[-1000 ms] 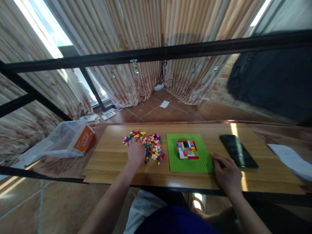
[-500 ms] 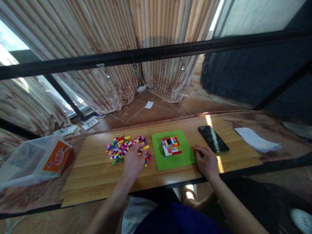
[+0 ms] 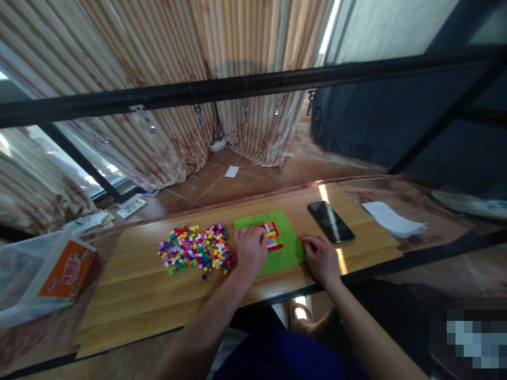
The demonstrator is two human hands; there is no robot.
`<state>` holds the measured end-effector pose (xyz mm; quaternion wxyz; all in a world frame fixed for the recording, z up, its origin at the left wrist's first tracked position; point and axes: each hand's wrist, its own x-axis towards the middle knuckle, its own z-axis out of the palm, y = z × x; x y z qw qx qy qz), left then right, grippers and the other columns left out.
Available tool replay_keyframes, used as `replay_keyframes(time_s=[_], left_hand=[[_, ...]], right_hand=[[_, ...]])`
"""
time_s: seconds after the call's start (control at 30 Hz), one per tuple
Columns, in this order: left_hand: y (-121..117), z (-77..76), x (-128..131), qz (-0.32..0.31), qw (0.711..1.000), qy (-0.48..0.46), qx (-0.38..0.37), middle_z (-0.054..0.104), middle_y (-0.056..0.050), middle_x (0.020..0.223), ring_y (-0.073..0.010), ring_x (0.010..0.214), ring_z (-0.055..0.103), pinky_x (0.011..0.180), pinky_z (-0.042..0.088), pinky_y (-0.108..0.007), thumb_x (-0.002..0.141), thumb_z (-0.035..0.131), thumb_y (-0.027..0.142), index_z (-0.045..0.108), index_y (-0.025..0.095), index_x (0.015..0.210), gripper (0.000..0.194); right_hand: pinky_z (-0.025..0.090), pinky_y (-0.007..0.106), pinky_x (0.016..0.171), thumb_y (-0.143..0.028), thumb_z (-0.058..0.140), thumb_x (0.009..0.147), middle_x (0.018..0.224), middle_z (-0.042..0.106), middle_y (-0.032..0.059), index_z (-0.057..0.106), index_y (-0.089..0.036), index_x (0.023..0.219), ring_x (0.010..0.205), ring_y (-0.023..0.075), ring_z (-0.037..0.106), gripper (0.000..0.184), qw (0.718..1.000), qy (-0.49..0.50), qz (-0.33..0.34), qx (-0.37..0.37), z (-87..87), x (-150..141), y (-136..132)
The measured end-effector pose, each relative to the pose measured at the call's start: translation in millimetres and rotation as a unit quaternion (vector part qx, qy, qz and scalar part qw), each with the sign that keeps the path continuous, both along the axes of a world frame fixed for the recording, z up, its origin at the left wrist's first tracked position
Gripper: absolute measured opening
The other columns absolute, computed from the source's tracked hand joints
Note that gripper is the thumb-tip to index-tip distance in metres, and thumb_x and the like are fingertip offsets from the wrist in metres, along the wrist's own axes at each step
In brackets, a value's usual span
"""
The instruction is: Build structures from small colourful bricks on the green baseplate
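My left hand [image 3: 252,249] is over the left part of the green studded baseplate [image 3: 291,245], its fingers pinched on a yellow toy brick [image 3: 270,236]. Just under and beyond the fingertips lies a low structure of coloured bricks with red edges [image 3: 276,247], partly covered by the hand. My right hand [image 3: 322,259] rests at the baseplate's right edge with its fingers curled in; whether anything is inside them is hidden. To the left of the baseplate spreads a pile of loose small bricks [image 3: 198,248] in many colours.
A black phone [image 3: 330,221] lies on the wooden table [image 3: 130,295], right of the baseplate. Beyond the table's right end are white papers [image 3: 394,219]. A clear plastic box [image 3: 24,274] with an orange label stands at the left. A dark metal bar [image 3: 166,95] crosses behind.
My left hand has moved right with the yellow brick, from the loose pile to the brick structure on the baseplate. My right hand stays by the plate's edge. The camera view has shifted.
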<state>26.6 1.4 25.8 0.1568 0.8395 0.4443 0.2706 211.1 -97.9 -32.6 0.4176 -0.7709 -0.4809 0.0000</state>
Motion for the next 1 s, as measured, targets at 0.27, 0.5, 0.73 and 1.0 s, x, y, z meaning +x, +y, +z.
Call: replay_keyframes(time_s=[0.27, 0.5, 0.73, 1.0], left_hand=[[0.6, 0.8, -5.0, 0.005, 1.000, 0.014, 0.024, 0.070, -0.002, 0.086, -0.0227, 0.090, 0.056, 0.087, 0.034, -0.043, 0.084, 0.059, 0.021, 0.065, 0.023, 0.080, 0.007], [0.9, -2.8, -4.4, 0.003, 0.999, 0.013, 0.037, 0.070, -0.002, 0.086, -0.0226, 0.090, 0.055, 0.089, 0.032, -0.043, 0.084, 0.059, 0.020, 0.065, 0.023, 0.081, 0.007], [-1.2, -9.1, -1.3, 0.033, 0.998, -0.027, 0.037, 0.069, -0.001, 0.083, -0.0209, 0.088, 0.055, 0.085, 0.033, -0.039, 0.086, 0.058, 0.021, 0.066, 0.023, 0.078, 0.011], [-3.1, -14.5, -1.6, 0.052, 0.995, -0.047, 0.069, 0.068, -0.002, 0.088, -0.0217, 0.090, 0.054, 0.086, 0.034, -0.039, 0.081, 0.063, 0.019, 0.066, 0.023, 0.073, 0.009]], right_hand=[[0.049, 0.034, 0.074, -0.028, 0.050, 0.085, 0.092, 0.067, 0.0084, 0.071, -0.020, 0.083, 0.083, 0.0213, 0.063, 0.023, 1.000, 0.012, -0.004, -0.005, 3.2, -1.2, -0.4], [0.049, 0.033, 0.073, -0.027, 0.050, 0.085, 0.093, 0.067, 0.0088, 0.071, -0.019, 0.084, 0.083, 0.0208, 0.063, 0.023, 1.000, 0.008, -0.004, -0.008, 1.0, -0.5, -0.6], [0.050, 0.033, 0.074, -0.027, 0.051, 0.085, 0.090, 0.068, 0.0084, 0.072, -0.018, 0.083, 0.082, 0.0206, 0.064, 0.022, 1.000, -0.014, -0.003, 0.002, -1.0, 1.0, -0.1], [0.050, 0.033, 0.074, -0.026, 0.052, 0.084, 0.091, 0.068, 0.0083, 0.072, -0.018, 0.083, 0.083, 0.0205, 0.064, 0.022, 1.000, -0.015, -0.005, 0.003, -1.9, 1.2, 0.0]])
